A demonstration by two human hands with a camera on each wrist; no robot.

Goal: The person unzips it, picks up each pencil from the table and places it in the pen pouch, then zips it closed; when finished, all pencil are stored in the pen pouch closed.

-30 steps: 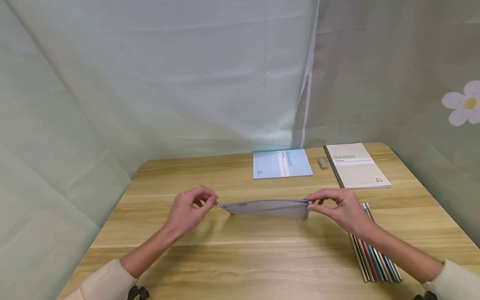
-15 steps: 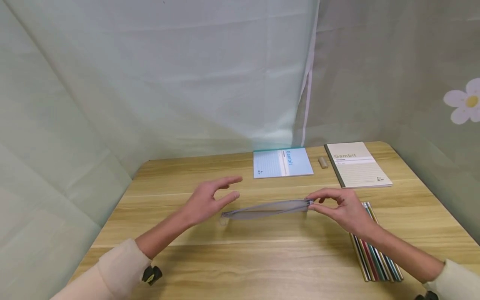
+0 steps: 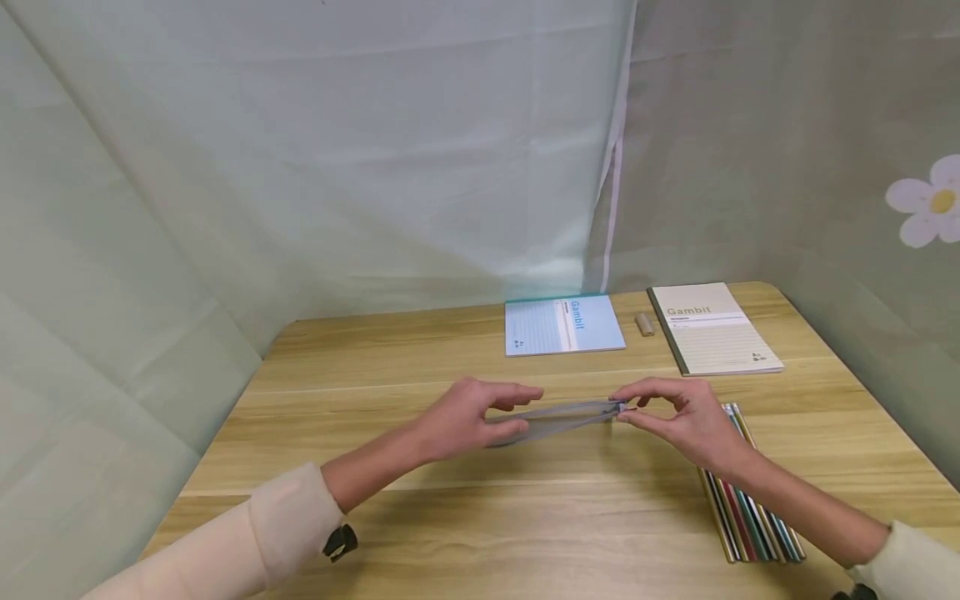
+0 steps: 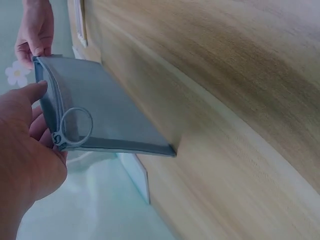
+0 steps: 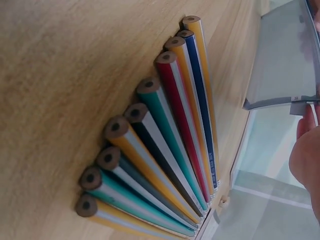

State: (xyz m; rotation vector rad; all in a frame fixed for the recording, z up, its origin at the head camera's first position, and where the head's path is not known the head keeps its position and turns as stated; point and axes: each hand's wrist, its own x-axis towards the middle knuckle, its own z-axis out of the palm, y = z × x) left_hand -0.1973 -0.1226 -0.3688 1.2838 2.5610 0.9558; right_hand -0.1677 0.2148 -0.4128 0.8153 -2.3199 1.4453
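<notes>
A grey, see-through zipper pouch (image 3: 558, 425) stands on edge over the middle of the table, its zipped side up and parted. My right hand (image 3: 690, 417) pinches its right top corner between thumb and fingers. At the pouch's left part is my left hand (image 3: 461, 423), thumb and fingers spread apart. In the left wrist view the thumb lies at the mouth of the pouch (image 4: 110, 105), while the other fingers are partly hidden behind it. A ring pull (image 4: 77, 125) hangs from the zipper end beside that palm.
Several pencils (image 5: 165, 115) lie side by side under my right forearm. At the back are a blue notebook (image 3: 562, 325), a small tan cylinder (image 3: 644, 324) and a cream notebook (image 3: 712, 329). Fabric curtains (image 3: 450, 167) surround the wooden table (image 3: 315, 417).
My left hand has let go of the ring pull, spread its fingers and moved right along the pouch. The pouch's left end has dropped nearer to me. The right hand keeps its pinch.
</notes>
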